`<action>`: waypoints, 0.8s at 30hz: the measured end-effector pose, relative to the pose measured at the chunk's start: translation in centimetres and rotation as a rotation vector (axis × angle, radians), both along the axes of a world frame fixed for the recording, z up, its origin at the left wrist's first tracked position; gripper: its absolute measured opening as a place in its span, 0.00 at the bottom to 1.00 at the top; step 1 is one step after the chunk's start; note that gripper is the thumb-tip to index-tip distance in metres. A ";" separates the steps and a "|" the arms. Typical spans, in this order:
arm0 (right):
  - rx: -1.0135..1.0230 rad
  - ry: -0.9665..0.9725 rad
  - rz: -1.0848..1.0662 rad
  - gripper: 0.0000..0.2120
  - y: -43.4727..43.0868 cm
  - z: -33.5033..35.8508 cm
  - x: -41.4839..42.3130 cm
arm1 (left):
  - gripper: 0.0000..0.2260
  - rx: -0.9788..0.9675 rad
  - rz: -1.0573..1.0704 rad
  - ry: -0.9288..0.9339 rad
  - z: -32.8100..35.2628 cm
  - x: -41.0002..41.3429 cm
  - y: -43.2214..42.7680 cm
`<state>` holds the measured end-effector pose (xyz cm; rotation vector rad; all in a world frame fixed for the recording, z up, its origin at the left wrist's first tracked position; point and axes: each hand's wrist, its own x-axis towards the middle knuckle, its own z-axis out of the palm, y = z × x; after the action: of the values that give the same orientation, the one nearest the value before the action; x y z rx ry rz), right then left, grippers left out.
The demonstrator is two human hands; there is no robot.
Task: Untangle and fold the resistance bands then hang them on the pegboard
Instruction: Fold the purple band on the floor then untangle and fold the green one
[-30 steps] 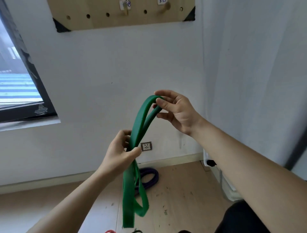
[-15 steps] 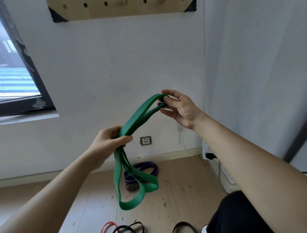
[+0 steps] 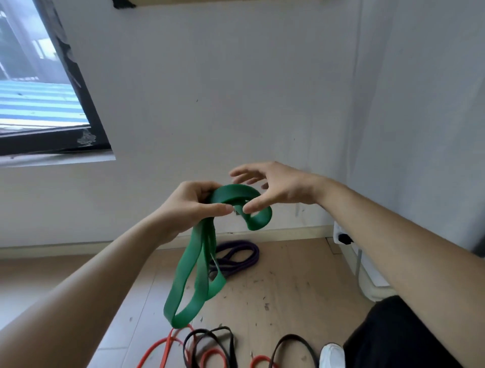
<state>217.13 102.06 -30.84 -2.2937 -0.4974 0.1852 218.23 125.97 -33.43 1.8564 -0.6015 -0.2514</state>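
pegboard (image 3: 225, 1): you see only its lower edge | red band (image 3: 154, 350), black bands (image 3: 292, 337): cut off at bottom | purple band (image 3: 249, 247): partly behind your green band (image 3: 187, 262) | right hand (image 3: 278, 189): fingertips (image 3: 236, 173) blurred

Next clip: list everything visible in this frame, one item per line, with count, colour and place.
green band: one, green, held up before the wall, loops hanging down
purple band: one, purple, on the floor by the skirting
black bands: at least two, black, floor at the bottom edge
red bands: count unclear, red-orange, floor, mixed with the black ones
window: one, black frame, upper left
pegboard: one, wooden, only its lower edge at the top
shoe: one, white, bottom right
left hand: grips the green band's top
right hand: fingers spread, thumb at the band's upper loop
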 end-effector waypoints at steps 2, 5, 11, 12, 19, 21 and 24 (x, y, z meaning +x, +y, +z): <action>-0.057 -0.068 0.048 0.28 2.1 -0.4 -0.4 | 0.15 0.010 -0.007 -0.011 0.1 0.0 0.3; -0.073 -0.130 0.045 0.16 3.0 -0.6 -0.7 | 0.15 0.071 -0.034 -0.059 -0.2 -0.2 0.9; 0.095 -0.131 0.060 0.15 2.0 0.7 -1.1 | 0.16 0.181 0.026 -0.255 -1.5 -0.6 1.0; 0.128 -0.141 0.061 0.15 1.7 0.9 -1.1 | 0.16 0.173 0.036 -0.288 -1.6 -0.6 0.9; 0.426 -0.192 0.028 0.13 -1.4 1.2 -0.7 | 0.15 0.168 0.121 -0.375 -1.8 -0.8 0.4; 0.499 -0.202 0.013 0.13 -2.3 1.2 -0.5 | 0.14 0.171 0.133 -0.345 -1.8 -0.7 0.5; 0.562 -0.158 0.011 0.15 -3.6 0.7 -0.2 | 0.11 0.137 0.108 -0.251 -1.4 -0.7 0.5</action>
<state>216.91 98.43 -30.16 -1.7614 -0.5599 -0.1220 217.53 126.44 -34.80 2.0637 -0.6654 0.0142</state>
